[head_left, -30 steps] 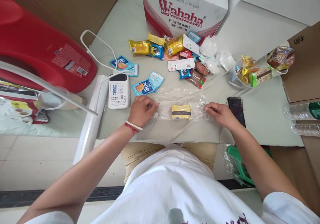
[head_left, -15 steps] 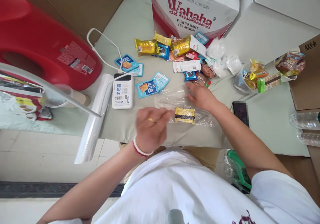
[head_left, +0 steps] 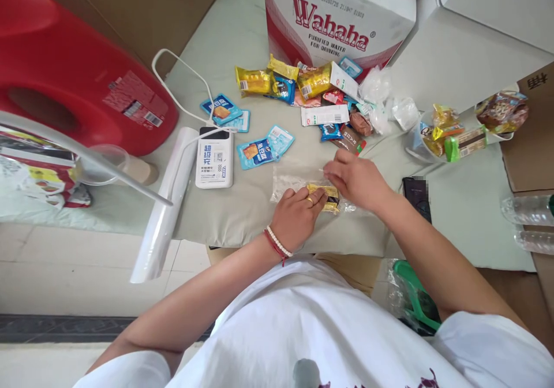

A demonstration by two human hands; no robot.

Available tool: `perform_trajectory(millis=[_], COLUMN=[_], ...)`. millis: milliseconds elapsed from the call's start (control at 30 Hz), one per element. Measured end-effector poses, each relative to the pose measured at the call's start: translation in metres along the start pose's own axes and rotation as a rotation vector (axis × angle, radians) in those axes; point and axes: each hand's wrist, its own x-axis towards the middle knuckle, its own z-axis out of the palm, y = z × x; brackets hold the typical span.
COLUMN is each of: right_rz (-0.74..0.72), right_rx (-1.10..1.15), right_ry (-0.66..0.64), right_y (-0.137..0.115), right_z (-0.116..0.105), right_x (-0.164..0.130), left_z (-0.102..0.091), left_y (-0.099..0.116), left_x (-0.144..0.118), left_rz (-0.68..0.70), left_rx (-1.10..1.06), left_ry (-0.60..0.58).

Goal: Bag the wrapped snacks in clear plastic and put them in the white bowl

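A small yellow packet with a dark band [head_left: 332,198] lies on a thin clear plastic film [head_left: 288,179] near the table's front edge. My left hand [head_left: 298,215], with a ring and a beaded bracelet, rests on the packet's left part, its fingers laid flat over it. Just right of the packet, my right hand [head_left: 357,180] has thumb and fingers pinched together at the film's upper edge. A bit of clear plastic seems to show at the fingertips. Part of the packet is hidden under the left fingers.
Mixed snack packets [head_left: 314,82] lie heaped before the Wahaha box [head_left: 337,24]. Blue packets [head_left: 256,153], a power bank [head_left: 215,160] with its cable and a plastic wrap roll [head_left: 164,209] are left. A phone [head_left: 416,197] and a snack-filled bowl [head_left: 426,140] stand right.
My left hand has moved right and come down onto the yellow packet. My right hand has drawn slightly nearer, its spread fingers now closed in a pinch.
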Motion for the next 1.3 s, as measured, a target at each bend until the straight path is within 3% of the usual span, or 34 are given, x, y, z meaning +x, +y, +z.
perform_trajectory(millis=[167, 300, 400, 500, 567, 700, 767, 900, 1000, 1167, 1300], right_rz=[-0.016, -0.020, -0.039, -0.120, -0.170, -0.170, -0.153, -0.137, -0.128, -0.155, -0.158], right_rx=[-0.023, 0.092, 0.148, 0.250, 0.307, 0.366, 0.378, 0.351, 0.318, 0.468, 0.623], right_ry=[-0.061, -0.038, -0.020, 0.071, 0.140, 0.172, 0.169, 0.168, 0.157, 0.102, -0.017], right_y=[-0.024, -0.023, -0.022, -0.024, -0.025, -0.025, -0.026, -0.032, -0.035, -0.022, -0.008], right_z=[0.036, 0.063, 0.068, 0.066, 0.064, 0.063, 0.063, 0.065, 0.066, 0.055, 0.042], right_x=[-0.052, -0.066, -0.069, -0.071, -0.073, -0.074, -0.072, -0.070, -0.072, -0.082, -0.087], left_z=[0.008, 0.004, -0.005, -0.008, -0.007, -0.014, -0.025, -0.045, -0.041, -0.015, -0.005], left_y=[-0.007, -0.028, -0.050, -0.066, -0.070, -0.060, -0.051, -0.030, -0.015, 0.012, 0.026], left_x=[-0.003, -0.026, -0.041, -0.037, -0.029, -0.024, -0.029, -0.027, -0.009, 0.011, 0.014], left_rz=[-0.016, -0.038, -0.322, -0.618, -0.630, -0.500, -0.552, -0.706, -0.616, -0.274, -0.156], left_rx=[-0.114, -0.404, -0.573, -0.491, -0.395, -0.382, -0.506, -0.959, -1.096, -0.564, -0.316], left_ry=[0.018, 0.132, 0.352, 0.536, 0.456, 0.166, 0.100, 0.034, 0.030, 0.076, 0.091])
